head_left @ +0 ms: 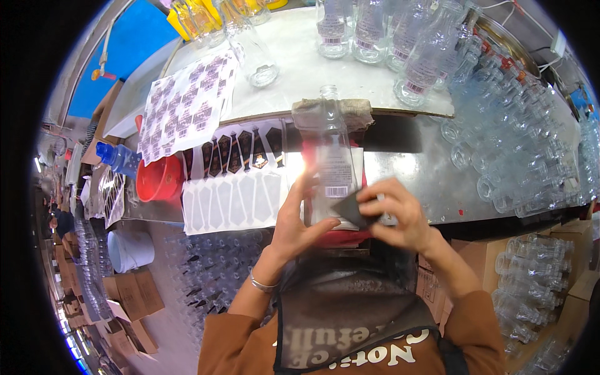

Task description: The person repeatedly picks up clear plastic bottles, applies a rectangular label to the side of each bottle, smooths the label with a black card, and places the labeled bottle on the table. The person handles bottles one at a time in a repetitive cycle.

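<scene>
Bottle [335,147] lies before me, neck on a folded cloth [306,114]. My left hand [292,226] spreads its grip wide at its side; my right hand [400,219] pinches a dark pad [355,211]. Its printed label [336,176] is on, pressing seemingly unfinished; dark stickers [235,154] lie unused leftward.

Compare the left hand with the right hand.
The left hand is spread at the left of the bottle; the right hand is curled around a dark pad. The left hand has a bracelet at its wrist; the right hand shows none. Both are ungloved.
</scene>
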{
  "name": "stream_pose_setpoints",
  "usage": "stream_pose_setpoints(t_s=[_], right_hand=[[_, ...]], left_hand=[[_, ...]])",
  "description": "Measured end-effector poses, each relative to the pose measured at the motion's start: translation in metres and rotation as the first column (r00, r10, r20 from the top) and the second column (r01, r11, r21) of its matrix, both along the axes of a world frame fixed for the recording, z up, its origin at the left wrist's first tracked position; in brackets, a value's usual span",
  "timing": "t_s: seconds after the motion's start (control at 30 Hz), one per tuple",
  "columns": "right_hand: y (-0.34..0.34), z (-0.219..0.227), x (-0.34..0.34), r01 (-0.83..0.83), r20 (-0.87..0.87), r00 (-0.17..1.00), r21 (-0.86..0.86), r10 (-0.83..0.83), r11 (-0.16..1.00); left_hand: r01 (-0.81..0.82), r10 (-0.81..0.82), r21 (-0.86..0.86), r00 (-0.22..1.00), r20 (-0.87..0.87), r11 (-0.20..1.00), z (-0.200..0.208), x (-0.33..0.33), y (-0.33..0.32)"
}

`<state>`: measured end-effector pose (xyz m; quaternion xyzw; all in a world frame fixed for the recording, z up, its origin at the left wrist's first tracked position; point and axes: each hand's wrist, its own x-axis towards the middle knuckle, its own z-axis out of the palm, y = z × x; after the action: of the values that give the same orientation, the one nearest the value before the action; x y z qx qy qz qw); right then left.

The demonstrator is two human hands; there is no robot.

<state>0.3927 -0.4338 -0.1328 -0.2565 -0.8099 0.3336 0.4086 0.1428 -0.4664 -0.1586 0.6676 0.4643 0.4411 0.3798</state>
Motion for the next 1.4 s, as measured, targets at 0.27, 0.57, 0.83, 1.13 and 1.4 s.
stream_pose_setpoints(t_s=[0.27, 0.57, 0.83, 1.13, 1.4], right_hand=[[0.078, 0.052, -0.021, 0.295, 0.166, 0.939, 0.061, -0.301, 0.954], [0.055, 0.046, -0.032, 0.025, 0.162, 0.982, 0.409, -0.099, 0.912], [0.068, 0.032, -0.016, 0.312, -0.029, 0.949, 0.218, -0.314, 0.925], [-0.039, 0.013, 0.032, 0.232, -0.146, 0.932, -0.464, -0.332, 0.855], [-0.030, -0.009, 0.049, 0.334, -0.313, 0.770, -0.544, -0.555, 0.770]], left_hand=[[-0.031, 0.033, 0.023, 0.995, -0.092, 0.999, 0.014, 0.009, -0.009], [-0.164, 0.174, 0.115, 0.981, -0.087, 0.980, 0.054, -0.020, 0.069], [-0.147, 0.198, 0.138, 0.837, -0.511, 0.979, 0.065, 0.012, 0.150], [-0.127, 0.156, -0.155, 0.969, 0.190, 0.980, 0.108, 0.029, 0.071], [-0.279, 0.236, 0.433, 0.960, 0.152, 0.857, 0.235, 0.003, 0.143]])
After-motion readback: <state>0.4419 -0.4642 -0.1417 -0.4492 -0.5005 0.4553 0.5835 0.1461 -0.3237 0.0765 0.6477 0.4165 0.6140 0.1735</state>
